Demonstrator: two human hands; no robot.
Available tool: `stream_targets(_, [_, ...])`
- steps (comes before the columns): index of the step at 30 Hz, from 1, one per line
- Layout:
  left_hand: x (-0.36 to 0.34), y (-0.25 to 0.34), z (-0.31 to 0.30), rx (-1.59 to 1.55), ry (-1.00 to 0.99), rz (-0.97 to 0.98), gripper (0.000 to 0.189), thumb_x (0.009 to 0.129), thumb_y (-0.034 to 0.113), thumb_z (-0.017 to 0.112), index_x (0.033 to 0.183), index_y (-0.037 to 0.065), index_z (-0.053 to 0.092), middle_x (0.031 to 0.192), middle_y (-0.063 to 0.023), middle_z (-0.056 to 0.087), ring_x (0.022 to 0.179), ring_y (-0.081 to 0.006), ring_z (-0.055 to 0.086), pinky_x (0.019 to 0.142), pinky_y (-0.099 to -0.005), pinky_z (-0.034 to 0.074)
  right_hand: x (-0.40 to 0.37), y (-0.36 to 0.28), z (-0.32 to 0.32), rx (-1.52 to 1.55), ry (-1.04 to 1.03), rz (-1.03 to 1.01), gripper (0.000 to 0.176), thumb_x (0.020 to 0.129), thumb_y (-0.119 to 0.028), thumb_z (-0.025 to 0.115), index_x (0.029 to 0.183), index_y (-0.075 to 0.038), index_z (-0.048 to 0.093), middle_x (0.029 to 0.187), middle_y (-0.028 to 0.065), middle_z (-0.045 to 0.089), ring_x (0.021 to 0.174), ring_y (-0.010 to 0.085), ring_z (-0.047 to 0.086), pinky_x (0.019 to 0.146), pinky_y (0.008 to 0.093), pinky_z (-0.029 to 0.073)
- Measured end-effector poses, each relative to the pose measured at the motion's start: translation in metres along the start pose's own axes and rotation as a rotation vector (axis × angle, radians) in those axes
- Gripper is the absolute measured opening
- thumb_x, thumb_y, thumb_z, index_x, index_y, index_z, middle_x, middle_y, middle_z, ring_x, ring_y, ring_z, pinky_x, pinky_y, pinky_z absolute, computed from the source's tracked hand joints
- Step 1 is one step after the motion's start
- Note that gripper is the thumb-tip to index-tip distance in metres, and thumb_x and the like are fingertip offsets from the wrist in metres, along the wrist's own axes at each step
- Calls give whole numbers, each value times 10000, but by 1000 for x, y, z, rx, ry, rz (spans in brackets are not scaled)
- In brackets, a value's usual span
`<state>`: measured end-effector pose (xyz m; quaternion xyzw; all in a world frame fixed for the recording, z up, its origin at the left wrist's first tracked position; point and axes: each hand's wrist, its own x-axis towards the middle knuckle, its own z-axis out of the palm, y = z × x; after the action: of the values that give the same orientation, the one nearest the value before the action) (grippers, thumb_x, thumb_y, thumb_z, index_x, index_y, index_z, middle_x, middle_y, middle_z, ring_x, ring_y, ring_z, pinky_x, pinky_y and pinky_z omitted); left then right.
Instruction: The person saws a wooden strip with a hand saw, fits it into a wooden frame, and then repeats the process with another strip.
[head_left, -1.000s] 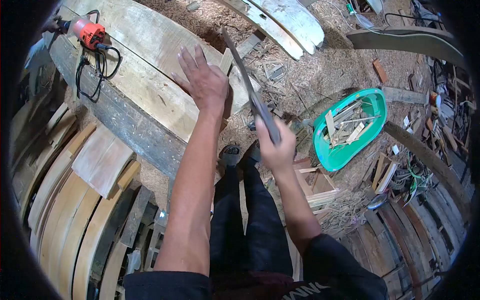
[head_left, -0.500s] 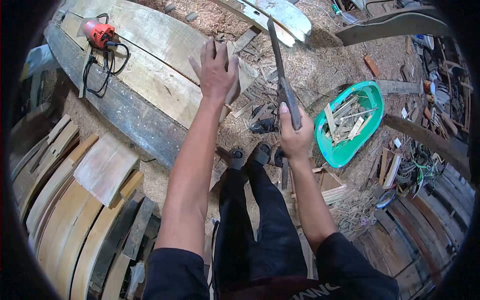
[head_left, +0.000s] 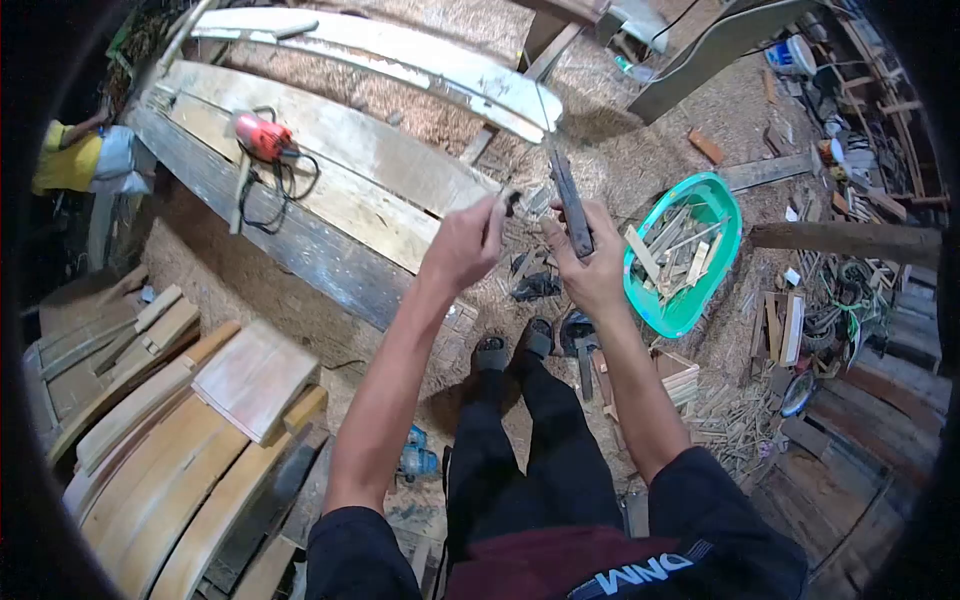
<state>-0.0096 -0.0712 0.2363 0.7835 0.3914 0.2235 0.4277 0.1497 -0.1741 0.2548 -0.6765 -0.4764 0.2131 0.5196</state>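
Observation:
My right hand [head_left: 588, 262] is wrapped round the dark wooden handle of a long, thin-bladed tool [head_left: 568, 200], its blade pointing up and away from me. My left hand [head_left: 466, 240] is a short way to the left of it, fingers closed in a pinch; a small dark thing shows by the fingertips, too small to make out. Beyond my left hand lie long pale planks [head_left: 370, 150] with a red power tool [head_left: 262, 135] and its black cord on them. Right of my right hand is a green tub [head_left: 728, 240] full of wood scraps.
A person in yellow [head_left: 68, 160] is at the far left. Curved boards [head_left: 170, 470] are stacked at the lower left. A blue tool [head_left: 418, 458] lies by my left leg. A wooden beam [head_left: 850, 240] juts in from the right. Wood scraps and shavings cover the floor.
My left hand has gone from spread fingers to a pinch and moved down and right, closer to the tool. The view has shifted, bringing the person in yellow and the blue tool into sight.

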Motion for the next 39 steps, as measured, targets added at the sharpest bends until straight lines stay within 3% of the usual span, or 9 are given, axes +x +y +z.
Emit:
stream_targets(2, [-19,49,-24,15,-89,52,243,1022,164,497,895,-13,605,632,-208,582,560,-345,601,549,-396,457,6,-31,-20,-56,-26,-167,291,849,-160,775,1032,32,655,984,164,628,861,315,620,782,362,495])
stream_targets(5, [-46,99,-50,59,-170,133,223,1001,156,529,900,-16,628,634,-221,588,558,-357,607,543,-406,462,-1,-92,-55,-63,-176,-220,279,854,-114,773,1080,15,673,1014,142,647,930,270,633,835,346,488])
stream_targets(11, [-98,183,-94,316,-257,230,262,962,212,552,835,-16,580,700,-258,608,693,-443,636,618,-523,476,-41,-167,-95,-40,-275,-288,243,797,-33,775,1010,25,672,931,161,652,850,326,644,770,377,505])
stream_targets(15, [-139,232,-107,451,-240,119,230,960,208,516,876,-4,548,769,-266,650,761,-459,655,703,-555,512,-67,-220,-108,-132,-204,-308,189,808,-48,760,934,21,636,849,177,610,793,371,608,715,414,486])
stream_targets(23, [-167,257,-107,393,-26,84,265,984,197,483,872,-35,544,772,-307,637,778,-500,640,705,-573,499,-95,-270,-106,-335,-92,-266,266,740,22,647,972,6,519,896,217,548,849,454,572,716,498,457])
stream_targets(24, [-166,257,-106,393,-14,84,262,981,189,482,876,-42,545,778,-312,637,783,-505,639,710,-575,498,-94,-269,-105,-392,-124,-246,353,763,-64,705,1025,12,480,973,248,541,903,482,587,767,541,490])
stream_targets(27, [-162,264,-105,434,5,103,183,959,119,467,909,-39,545,862,-304,669,815,-480,672,725,-544,541,-91,-274,-93,-369,10,-198,210,776,-17,625,957,10,523,881,245,559,847,474,571,706,510,453])
stream_targets(34, [-139,268,-89,282,227,227,176,965,108,488,992,-41,577,886,-299,661,814,-479,650,725,-536,518,-71,-266,-87,-4,212,61,269,905,-244,730,886,-2,613,683,101,559,607,168,481,563,353,390])
stream_targets(39, [-126,257,-87,-279,230,277,233,991,155,547,1056,-56,621,798,-152,656,685,-278,640,587,-406,490,-79,-275,-101,-104,292,-96,249,882,-163,724,884,33,571,754,194,589,648,322,563,621,415,444])
